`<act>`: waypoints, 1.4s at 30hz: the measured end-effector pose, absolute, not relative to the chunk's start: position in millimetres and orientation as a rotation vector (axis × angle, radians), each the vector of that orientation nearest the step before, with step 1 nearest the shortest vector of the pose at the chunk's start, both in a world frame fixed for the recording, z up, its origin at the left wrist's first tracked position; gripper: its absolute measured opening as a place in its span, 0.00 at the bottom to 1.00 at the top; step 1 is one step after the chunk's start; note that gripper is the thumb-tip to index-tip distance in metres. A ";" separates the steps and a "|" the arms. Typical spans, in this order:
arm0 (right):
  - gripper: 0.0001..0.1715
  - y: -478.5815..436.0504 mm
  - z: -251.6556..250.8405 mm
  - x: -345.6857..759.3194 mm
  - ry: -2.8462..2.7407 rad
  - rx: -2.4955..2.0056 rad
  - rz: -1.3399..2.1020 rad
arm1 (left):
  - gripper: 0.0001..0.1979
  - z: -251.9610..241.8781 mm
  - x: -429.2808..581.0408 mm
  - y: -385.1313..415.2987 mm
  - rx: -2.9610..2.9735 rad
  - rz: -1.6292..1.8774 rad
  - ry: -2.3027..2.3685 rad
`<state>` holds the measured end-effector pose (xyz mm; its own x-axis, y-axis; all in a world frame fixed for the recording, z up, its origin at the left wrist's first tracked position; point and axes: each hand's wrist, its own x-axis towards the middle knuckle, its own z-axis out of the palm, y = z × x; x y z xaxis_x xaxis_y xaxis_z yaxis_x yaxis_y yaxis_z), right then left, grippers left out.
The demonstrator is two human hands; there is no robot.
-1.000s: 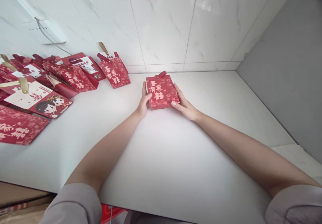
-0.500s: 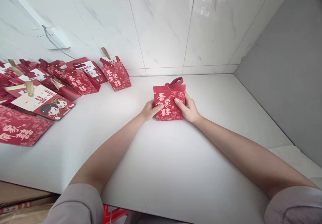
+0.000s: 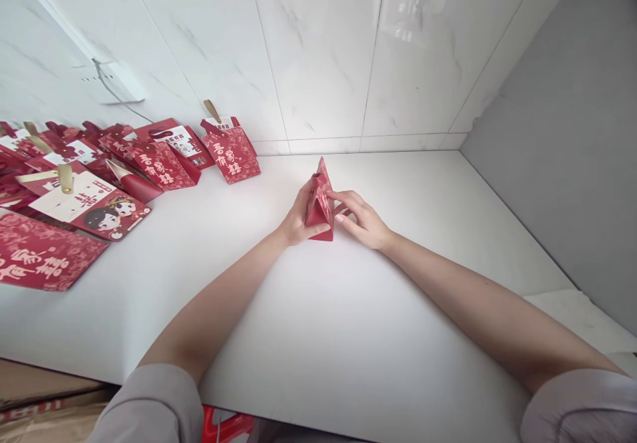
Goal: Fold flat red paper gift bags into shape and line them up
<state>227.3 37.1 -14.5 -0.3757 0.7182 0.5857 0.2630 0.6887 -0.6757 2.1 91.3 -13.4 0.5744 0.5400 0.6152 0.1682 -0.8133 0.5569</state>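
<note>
A red paper gift box [image 3: 321,211] stands on the white table, turned so that its narrow, triangular side faces me. My left hand [image 3: 296,220] is closed around its left side, the thumb lying across the lower front. On the other side, my right hand [image 3: 367,221] has its fingers apart, with the fingertips against the box's printed right face. The box's ribbon handle is mostly hidden from this angle.
Several red gift boxes [image 3: 169,164] with ribbon handles crowd the left of the white table [image 3: 298,337]. One box [image 3: 231,154] stands near the tiled wall [image 3: 318,52]. A grey panel [image 3: 562,138] borders the right. Below the table are a cardboard box [image 3: 44,390] and something red [image 3: 226,424].
The gift box has turned from its printed front to its narrow side. My right hand has loosened from its grip and spread its fingers, while my left hand keeps hold.
</note>
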 end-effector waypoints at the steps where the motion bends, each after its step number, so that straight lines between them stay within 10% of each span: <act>1: 0.27 36.8 -14.3 226.9 -1.935 -0.758 0.582 | 0.46 -13.8 2.2 91.2 2.352 1.131 0.583; 10: 0.44 18.0 -3.1 212.1 -1.679 -0.698 0.379 | 0.49 4.9 16.6 61.9 2.705 1.575 1.096; 17: 0.17 23.7 -4.5 207.5 -1.380 -0.952 0.650 | 0.27 2.2 8.9 74.7 2.997 1.544 1.362; 42: 0.26 43.3 -14.4 218.7 -1.288 -0.940 0.963 | 0.31 2.8 11.8 67.0 2.962 1.248 1.243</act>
<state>218.7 43.3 -14.4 0.0403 0.9444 0.3263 -0.0457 0.3279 -0.9436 11.8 67.0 2.8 0.4893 0.4971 0.7166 0.7145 -0.6996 -0.0026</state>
